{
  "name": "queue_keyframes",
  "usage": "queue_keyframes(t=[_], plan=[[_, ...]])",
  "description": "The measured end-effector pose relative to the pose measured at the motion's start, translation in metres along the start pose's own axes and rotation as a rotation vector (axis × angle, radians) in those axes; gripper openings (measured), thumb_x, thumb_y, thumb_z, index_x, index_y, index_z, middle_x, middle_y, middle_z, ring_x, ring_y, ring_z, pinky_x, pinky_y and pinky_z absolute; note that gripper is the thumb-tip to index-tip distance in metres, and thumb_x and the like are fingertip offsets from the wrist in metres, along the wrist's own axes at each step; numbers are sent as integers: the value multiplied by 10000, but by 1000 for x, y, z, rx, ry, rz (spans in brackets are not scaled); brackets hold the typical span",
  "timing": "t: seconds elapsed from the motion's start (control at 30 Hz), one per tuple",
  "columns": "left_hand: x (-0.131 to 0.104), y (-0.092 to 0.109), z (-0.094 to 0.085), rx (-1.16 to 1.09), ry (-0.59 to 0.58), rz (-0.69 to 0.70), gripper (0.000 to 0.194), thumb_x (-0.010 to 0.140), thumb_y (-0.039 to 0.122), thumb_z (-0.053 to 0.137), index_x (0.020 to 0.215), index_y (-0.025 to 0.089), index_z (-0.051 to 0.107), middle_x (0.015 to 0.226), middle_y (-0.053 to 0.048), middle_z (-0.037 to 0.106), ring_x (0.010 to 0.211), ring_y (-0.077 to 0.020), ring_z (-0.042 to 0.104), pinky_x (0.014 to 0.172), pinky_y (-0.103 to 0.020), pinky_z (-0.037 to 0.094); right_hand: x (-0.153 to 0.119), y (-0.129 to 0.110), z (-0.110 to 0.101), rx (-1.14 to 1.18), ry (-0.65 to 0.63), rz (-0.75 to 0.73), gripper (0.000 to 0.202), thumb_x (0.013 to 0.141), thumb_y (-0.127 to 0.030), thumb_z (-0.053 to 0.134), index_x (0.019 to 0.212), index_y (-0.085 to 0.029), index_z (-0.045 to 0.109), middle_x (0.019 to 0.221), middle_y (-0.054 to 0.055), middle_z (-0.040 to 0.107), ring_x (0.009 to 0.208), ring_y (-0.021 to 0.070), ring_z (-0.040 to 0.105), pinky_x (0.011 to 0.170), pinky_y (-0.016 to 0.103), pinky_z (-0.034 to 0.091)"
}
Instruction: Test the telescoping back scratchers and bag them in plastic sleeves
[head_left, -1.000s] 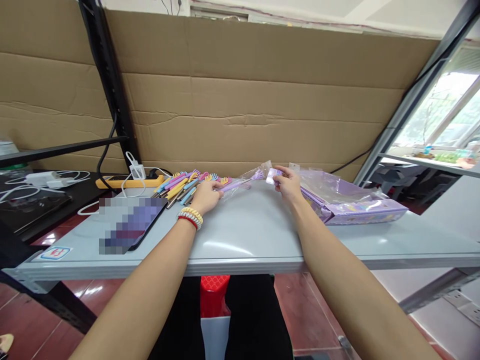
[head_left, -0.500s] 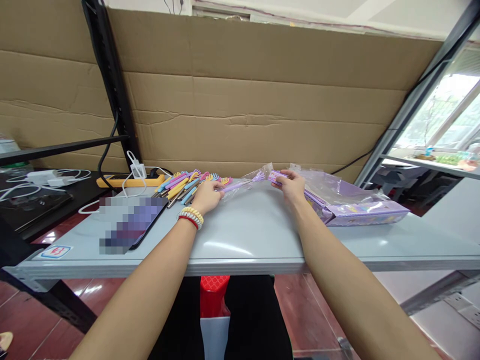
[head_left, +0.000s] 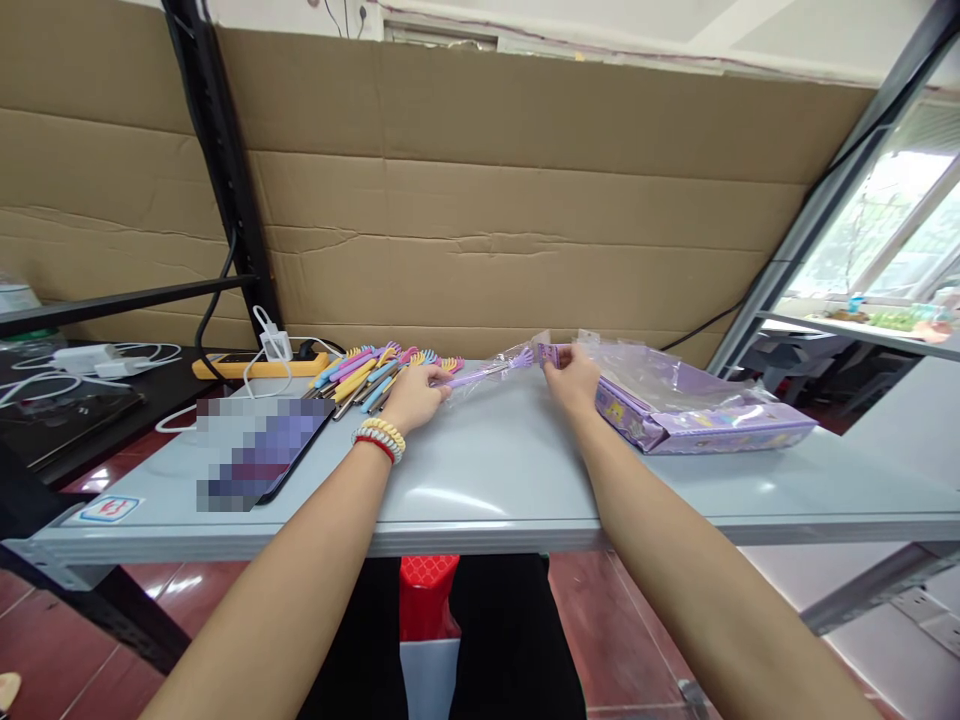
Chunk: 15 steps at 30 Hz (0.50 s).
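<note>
A purple fork-like item [head_left: 501, 370] in a clear plastic sleeve lies between my two hands. My left hand [head_left: 417, 396] is closed on its handle end. In my right hand [head_left: 572, 379] is a small purple card [head_left: 549, 354], pinched beside the pronged end and the sleeve's tip. Left of my left hand lies a pile of colourful forks [head_left: 360, 375] with metal stems. A purple box [head_left: 720, 428] with clear plastic over it sits just right of my right hand.
On the grey table [head_left: 480, 480], a phone [head_left: 277, 450] lies at the left. Behind it are a yellow power strip [head_left: 307, 367] and a white charger [head_left: 277, 344] with cables. Cardboard [head_left: 510, 200] stands along the back, between a black post and a grey post.
My right hand has moved slightly left and down with the purple card, which is now closer to the fork's prongs. My left hand has stayed nearly in place.
</note>
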<state>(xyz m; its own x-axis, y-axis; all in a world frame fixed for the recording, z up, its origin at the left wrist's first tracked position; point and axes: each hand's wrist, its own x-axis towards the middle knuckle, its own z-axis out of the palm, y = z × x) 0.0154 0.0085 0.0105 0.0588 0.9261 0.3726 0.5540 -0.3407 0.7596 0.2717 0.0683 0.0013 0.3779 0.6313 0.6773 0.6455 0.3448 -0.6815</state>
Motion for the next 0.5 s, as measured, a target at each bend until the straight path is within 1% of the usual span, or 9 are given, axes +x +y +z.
queue_keyframes(t=[0.13, 0.27, 0.37, 0.43, 0.5], plan=[[-1, 2, 0, -4, -19, 16, 273, 735, 152, 614, 988, 151, 715, 777, -47, 711, 790, -181, 642, 829, -312, 492, 2, 4, -3, -77, 86, 22, 100, 663, -249, 593, 650, -231, 495, 644, 27, 596, 706, 215, 575, 815, 396, 471], [-1, 3, -1, -17, -22, 19, 264, 733, 143, 618, 978, 146, 717, 794, -47, 709, 772, -172, 633, 814, -308, 493, 10, 10, -6, -51, 136, 82, 87, 625, -202, 597, 632, -216, 511, 705, 39, 619, 774, 226, 598, 864, 423, 463], [-1, 4, -3, -41, -36, 17, 264, 734, 140, 619, 980, 135, 716, 813, -54, 707, 755, -166, 627, 791, -303, 496, 17, 12, -8, 88, 138, 162, 120, 594, -169, 621, 621, -207, 511, 736, 28, 631, 780, 210, 618, 860, 412, 484], [-1, 4, -4, -51, -49, 17, 263, 733, 139, 620, 978, 129, 715, 805, -56, 703, 747, -161, 621, 781, -298, 497, 20, 12, -9, 206, 111, 222, 158, 576, -152, 639, 615, -206, 495, 683, 6, 616, 703, 185, 619, 787, 388, 522], [-1, 4, -5, -59, -50, 12, 267, 725, 142, 625, 976, 130, 716, 774, -51, 696, 742, -160, 616, 773, -295, 499, 22, 12, -9, 333, 74, 302, 199, 565, -147, 655, 611, -209, 471, 595, -20, 574, 605, 163, 599, 676, 362, 550]])
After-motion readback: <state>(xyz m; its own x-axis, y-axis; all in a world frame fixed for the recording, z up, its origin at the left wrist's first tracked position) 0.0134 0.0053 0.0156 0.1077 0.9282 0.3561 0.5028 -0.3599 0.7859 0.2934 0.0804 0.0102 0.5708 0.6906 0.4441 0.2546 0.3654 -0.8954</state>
